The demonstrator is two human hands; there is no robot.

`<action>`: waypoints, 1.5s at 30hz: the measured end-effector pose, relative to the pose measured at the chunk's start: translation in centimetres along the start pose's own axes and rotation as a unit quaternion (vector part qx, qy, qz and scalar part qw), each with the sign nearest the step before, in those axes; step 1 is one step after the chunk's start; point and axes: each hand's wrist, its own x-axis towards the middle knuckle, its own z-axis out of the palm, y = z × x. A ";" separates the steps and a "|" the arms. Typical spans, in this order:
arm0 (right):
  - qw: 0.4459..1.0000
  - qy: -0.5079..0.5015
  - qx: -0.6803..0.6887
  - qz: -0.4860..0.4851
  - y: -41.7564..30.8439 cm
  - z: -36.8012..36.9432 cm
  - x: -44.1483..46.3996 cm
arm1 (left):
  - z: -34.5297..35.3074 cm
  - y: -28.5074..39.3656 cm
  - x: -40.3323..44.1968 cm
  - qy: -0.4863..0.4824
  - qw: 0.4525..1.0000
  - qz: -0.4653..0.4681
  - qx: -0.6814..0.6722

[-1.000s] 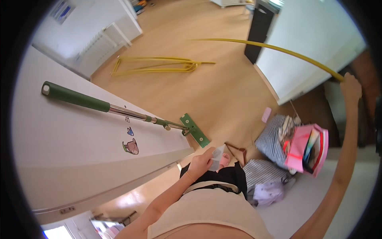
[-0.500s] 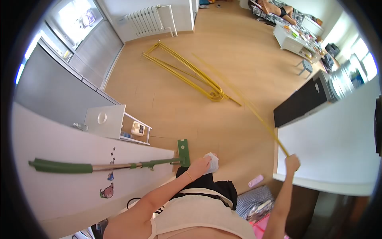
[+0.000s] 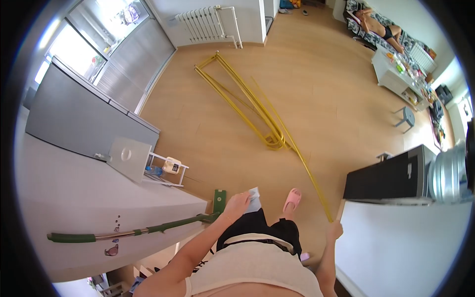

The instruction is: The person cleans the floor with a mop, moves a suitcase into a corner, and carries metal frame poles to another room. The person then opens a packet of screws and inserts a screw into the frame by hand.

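Your right hand [image 3: 335, 230] grips the near end of the yellow pole [image 3: 309, 173], which extends past the folded yellow frame [image 3: 252, 106]. Left of the pole, your left hand [image 3: 237, 207] pinches a white cloth [image 3: 253, 200], near the green mop [image 3: 219, 200].

Daylight is pouring through the left window [image 3: 75, 48] and the right window [image 3: 465, 108], both washing out to white, and is lighting the room brightly and evenly. A pale sheen is glancing off the wooden floor [image 3: 311, 99] toward the right, while highlights are glinting on the clear water bottle [image 3: 444, 177]. Shadows on the open floor are falling faint and soft. The wide lens is bending the white wall [image 3: 163, 208] at left and darkening the rim to black. The yellow pole [image 3: 310, 174] is appearing fairly sharp nearby, its far tip fading thin and soft
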 end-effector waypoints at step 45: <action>0.962 -0.250 0.045 -0.097 -24.6 5.5 24.7 | -6.2 -7.3 26.5 -0.006 0.971 -0.230 -0.058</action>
